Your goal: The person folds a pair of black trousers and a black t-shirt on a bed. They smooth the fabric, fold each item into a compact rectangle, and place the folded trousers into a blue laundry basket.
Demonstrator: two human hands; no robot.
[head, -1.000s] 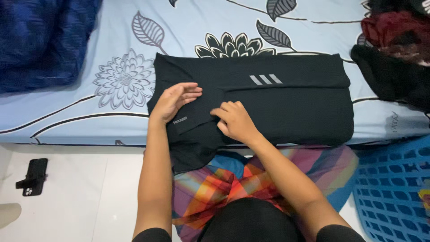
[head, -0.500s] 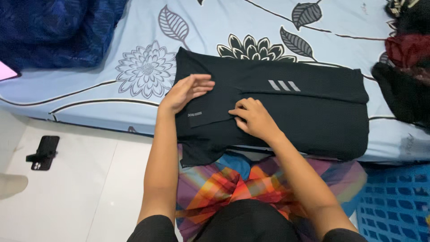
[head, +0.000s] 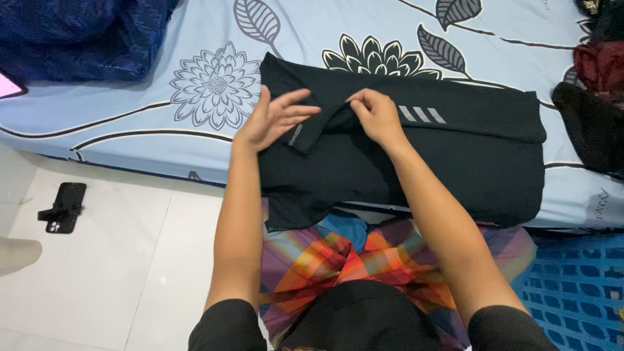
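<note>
Black shirt [head: 416, 156] lies part-folded at the near edge of the floral pale-blue bedsheet [head: 149, 130], lower corner hanging off. Three pale slanted stripes [head: 421, 114] sit on its upper fold. Right hand [head: 377, 116] pinches a fold of the cloth; left hand [head: 273, 119], fingers spread, lifts a flap with a small pale label [head: 296, 134].

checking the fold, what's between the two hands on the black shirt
In the head view, a raised fold of the black shirt lies between the left hand and the right hand; both hands touch it, nothing else is there.
</note>
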